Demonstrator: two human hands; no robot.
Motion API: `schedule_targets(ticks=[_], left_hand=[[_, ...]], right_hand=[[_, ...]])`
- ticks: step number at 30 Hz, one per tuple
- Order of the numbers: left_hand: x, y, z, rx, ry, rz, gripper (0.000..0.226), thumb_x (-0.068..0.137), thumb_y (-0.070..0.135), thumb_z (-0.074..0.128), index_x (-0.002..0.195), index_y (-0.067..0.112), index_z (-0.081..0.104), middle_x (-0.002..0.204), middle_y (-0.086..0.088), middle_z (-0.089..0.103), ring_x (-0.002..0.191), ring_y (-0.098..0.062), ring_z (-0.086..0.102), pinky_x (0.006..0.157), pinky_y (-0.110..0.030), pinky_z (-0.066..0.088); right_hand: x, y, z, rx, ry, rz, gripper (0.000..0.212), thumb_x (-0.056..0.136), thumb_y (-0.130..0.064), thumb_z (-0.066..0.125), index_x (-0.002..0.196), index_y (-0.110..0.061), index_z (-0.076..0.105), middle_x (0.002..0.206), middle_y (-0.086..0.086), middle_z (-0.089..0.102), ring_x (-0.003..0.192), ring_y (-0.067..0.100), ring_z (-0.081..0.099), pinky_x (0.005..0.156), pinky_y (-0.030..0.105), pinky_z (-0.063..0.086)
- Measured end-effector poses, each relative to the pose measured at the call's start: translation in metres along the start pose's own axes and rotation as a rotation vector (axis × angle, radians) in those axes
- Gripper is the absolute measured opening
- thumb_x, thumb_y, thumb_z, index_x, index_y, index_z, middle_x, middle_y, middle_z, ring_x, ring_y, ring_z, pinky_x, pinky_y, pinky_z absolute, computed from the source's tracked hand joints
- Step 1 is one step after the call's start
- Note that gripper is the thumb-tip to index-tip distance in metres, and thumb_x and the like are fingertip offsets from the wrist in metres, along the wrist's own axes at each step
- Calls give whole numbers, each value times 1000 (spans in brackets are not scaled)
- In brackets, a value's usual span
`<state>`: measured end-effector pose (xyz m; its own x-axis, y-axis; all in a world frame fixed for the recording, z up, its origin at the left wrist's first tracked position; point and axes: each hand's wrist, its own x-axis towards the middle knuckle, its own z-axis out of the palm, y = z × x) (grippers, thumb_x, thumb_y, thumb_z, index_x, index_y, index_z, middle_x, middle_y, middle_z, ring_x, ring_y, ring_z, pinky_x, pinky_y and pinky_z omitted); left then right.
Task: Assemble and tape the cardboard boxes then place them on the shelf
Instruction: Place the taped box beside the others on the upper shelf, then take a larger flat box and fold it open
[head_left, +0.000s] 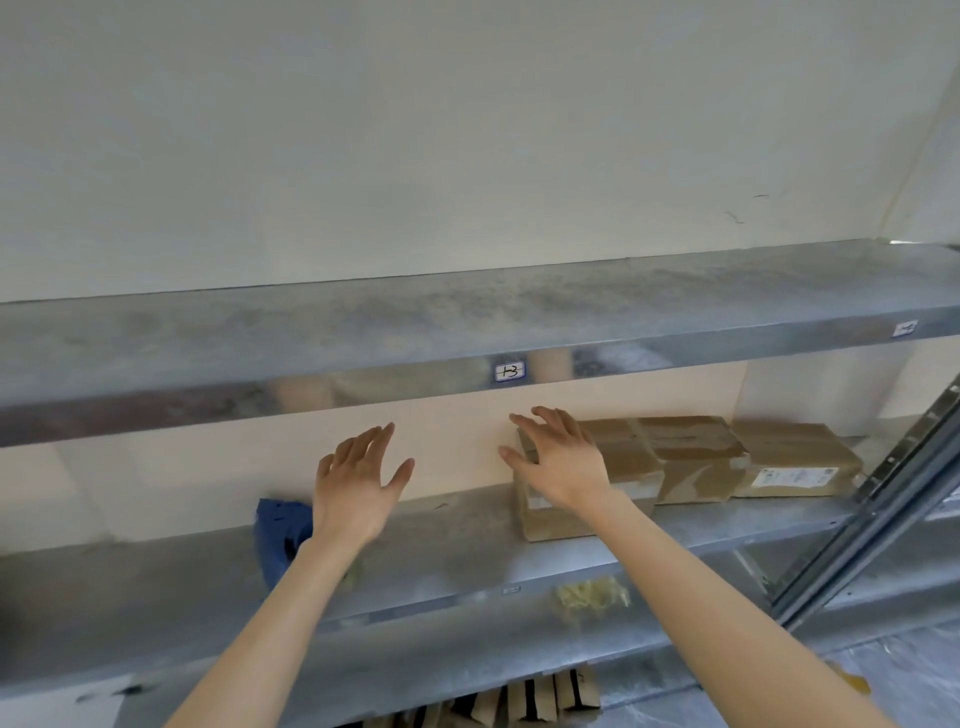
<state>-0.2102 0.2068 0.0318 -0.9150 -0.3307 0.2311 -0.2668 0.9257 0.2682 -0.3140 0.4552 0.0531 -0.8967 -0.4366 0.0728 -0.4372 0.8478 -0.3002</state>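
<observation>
Three taped cardboard boxes stand in a row on the middle metal shelf (457, 551). My right hand (558, 460) hovers with fingers spread over the leftmost box (566, 519), at its top left corner; I cannot tell whether it touches. The middle box (691, 462) and the right box (795, 462), which has a white label, stand beside it. My left hand (358, 478) is open with fingers spread, in the air in front of the bare stretch of shelf to the left of the boxes.
A blue object (278, 535) lies on the shelf behind my left wrist. The top shelf (467, 322) carries a small label (510, 371). A slanted metal upright (878, 509) stands at right. Flat cardboard pieces (524, 701) sit below, and a yellowish patch (592, 595) marks the shelf edge.
</observation>
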Motion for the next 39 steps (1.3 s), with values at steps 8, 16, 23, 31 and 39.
schedule_targets(ticks=[8,16,23,31,39], left_hand=[[-14,-98,-46,50,47,-22,62,99,53,42,154,25,31,159,4,34,143,-20,32,111,-36,24],[-38,-236,-119,110,102,-34,62,93,45,62,144,14,49,150,-7,48,134,-32,46,104,-44,34],[-80,-334,-168,205,127,-146,62,95,51,52,145,15,45,151,-6,46,133,-30,46,103,-44,38],[-137,-401,-186,189,249,-383,62,98,54,46,150,21,39,155,-1,39,143,-24,34,115,-42,27],[-179,-452,-211,204,300,-543,64,97,58,44,152,27,35,159,2,32,147,-22,27,119,-42,20]], right_hand=[[1,-101,25,-39,-44,-16,63,98,-61,33,153,-35,22,161,-2,20,149,20,11,117,38,19],[9,-249,69,4,-21,-41,64,96,-62,37,153,-38,20,161,-3,20,148,19,13,117,37,19],[16,-366,108,42,-91,-236,62,97,-61,35,153,-39,20,160,-3,21,148,17,13,116,37,19],[33,-465,139,74,-194,-502,62,97,-56,42,153,-36,22,160,-2,20,147,17,16,114,37,23],[22,-551,176,120,-257,-735,65,95,-60,42,152,-35,24,158,-1,23,145,19,22,111,40,31]])
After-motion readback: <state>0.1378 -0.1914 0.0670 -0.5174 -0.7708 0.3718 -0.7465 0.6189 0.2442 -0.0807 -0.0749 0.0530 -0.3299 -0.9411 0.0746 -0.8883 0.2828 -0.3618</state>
